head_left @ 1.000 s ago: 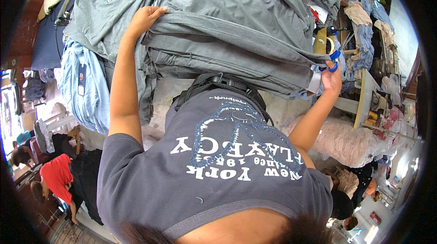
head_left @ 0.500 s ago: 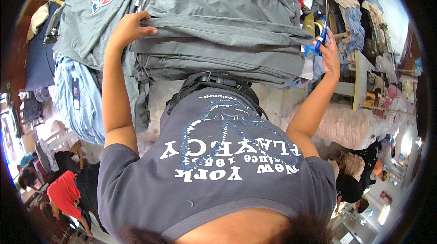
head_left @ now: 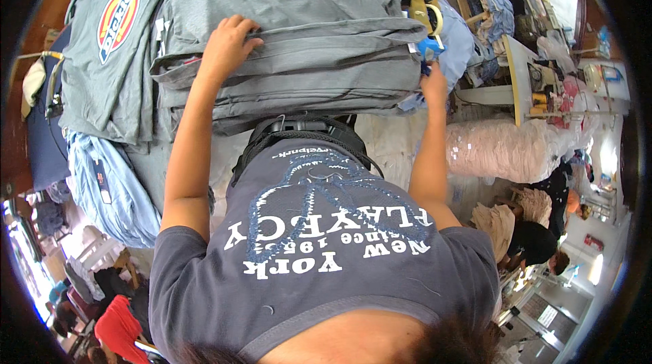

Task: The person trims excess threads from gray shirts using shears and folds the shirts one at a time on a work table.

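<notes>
While left hand point(head_left: 227, 41) presses spread on grey garment stack point(head_left: 305, 31), right hand point(head_left: 433, 82) grip unclear.

A table point(head_left: 170, 174), mostly hidden, carries stacked grey garments point(head_left: 299, 31), seemingly shirts.

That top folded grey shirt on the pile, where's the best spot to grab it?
Probably by the folded edge facing the person, coming from the near side. The grey shirt lies flat on the stack, and only that edge shows a layer to slip fingers under; the left hand already rests there.
</notes>
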